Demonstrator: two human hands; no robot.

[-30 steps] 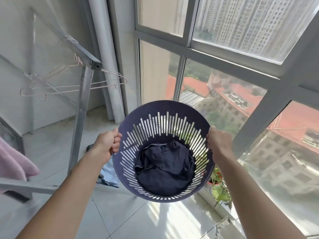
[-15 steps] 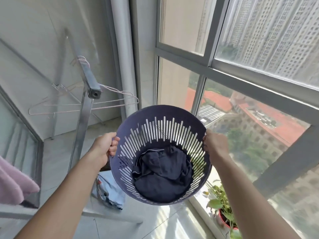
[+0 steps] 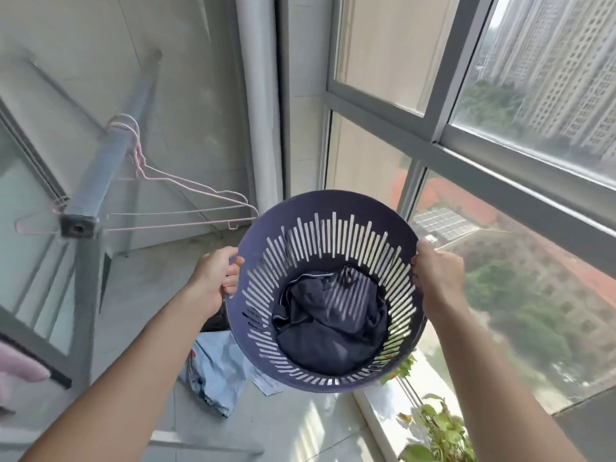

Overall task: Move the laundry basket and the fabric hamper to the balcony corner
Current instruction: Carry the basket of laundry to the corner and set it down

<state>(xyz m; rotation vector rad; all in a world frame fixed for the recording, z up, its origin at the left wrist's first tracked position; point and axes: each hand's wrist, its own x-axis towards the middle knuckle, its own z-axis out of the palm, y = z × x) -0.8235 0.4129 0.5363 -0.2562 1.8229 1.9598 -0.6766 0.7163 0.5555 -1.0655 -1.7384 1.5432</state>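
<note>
A round dark-blue slotted laundry basket [image 3: 320, 215] hangs in the air in front of me, above the balcony floor. Dark navy clothes [image 3: 330, 321] lie in its bottom. My left hand [image 3: 216, 278] grips the left side of the rim. My right hand [image 3: 436, 278] grips the right side of the rim. The basket's mouth tilts toward me. No fabric hamper shows in this view.
A metal drying rack [image 3: 86, 211] with pink wire hangers [image 3: 186, 208] stands at the left. Light-blue fabric [image 3: 216, 371] lies on the tiled floor under the basket. A white pipe [image 3: 260, 95] fills the corner. Potted plants [image 3: 440, 428] line the window sill at right.
I have carried the basket closer to the corner with the pipe. The rack end and hangers now sit nearer on the left. Both hands keep their hold on the rim.
</note>
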